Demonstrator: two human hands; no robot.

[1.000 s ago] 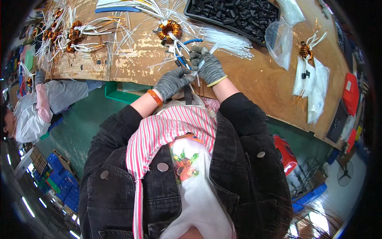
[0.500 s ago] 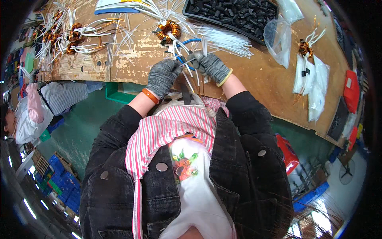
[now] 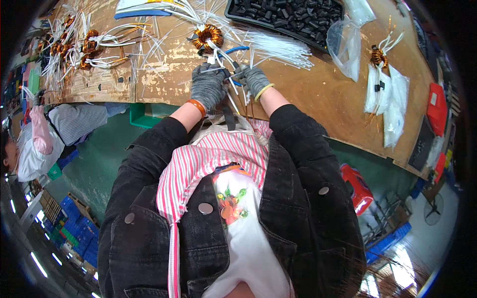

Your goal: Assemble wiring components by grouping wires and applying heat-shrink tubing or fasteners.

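Observation:
A copper-wound ring coil (image 3: pixel 207 37) lies on the bench in front of me, its white leads (image 3: pixel 231 92) running down between my hands. My left hand (image 3: pixel 207 85), in a grey knit glove, is closed beside the leads; a thin white strip crosses its fingers, and what the fingertips grip is hidden. My right hand (image 3: pixel 251 79), gloved the same way, has its fingers closed at the leads from the other side. Blue tool handles (image 3: pixel 236 49) show beside the coil and between the hands; the rest of that tool is covered.
White cable ties (image 3: pixel 280 48) lie fanned out beyond my right hand. Behind them stands a black tray (image 3: pixel 278 26) of small black pieces, with a clear bag (image 3: pixel 345 52) beside it. More coils (image 3: pixel 89 45) are heaped at left; another coil (image 3: pixel 379 57) lies at right. A co-worker (image 3: pixel 39 141) sits far left.
My hands have shifted: the left one up and to the right, the right one to the left, off the white strip that was between them. The strip now lies across my left fingers.

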